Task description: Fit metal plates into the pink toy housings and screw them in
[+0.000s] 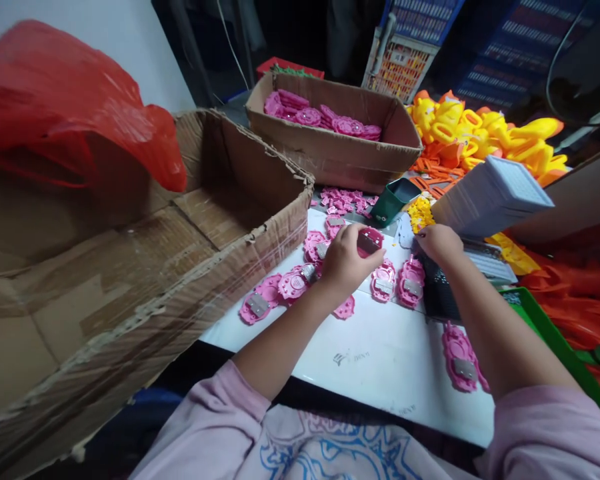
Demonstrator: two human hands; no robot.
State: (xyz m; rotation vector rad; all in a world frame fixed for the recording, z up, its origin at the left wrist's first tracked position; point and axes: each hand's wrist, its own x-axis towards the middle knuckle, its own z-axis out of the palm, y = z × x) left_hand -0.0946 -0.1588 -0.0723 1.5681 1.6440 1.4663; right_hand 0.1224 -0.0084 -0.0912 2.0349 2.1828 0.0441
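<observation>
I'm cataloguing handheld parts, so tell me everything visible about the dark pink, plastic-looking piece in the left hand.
The dark pink, plastic-looking piece has a rounded upper edge, small pale spots and a darker, shadowed lower part; finer details are too small to tell. The left hand holds it, fingers at its left, thumb below. It shows toward the far part of the white tabletop; its exact tilt is unclear.

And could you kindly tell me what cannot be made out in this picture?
All in the head view:
Right hand: its own back hides whether it grips anything.
Pink piece: partly covered by the left arm.
Red bag: cut off by the left edge.
Dark green cup: its wall hides the bottom inside.
Printed marks: too small and blurred to read.
</observation>
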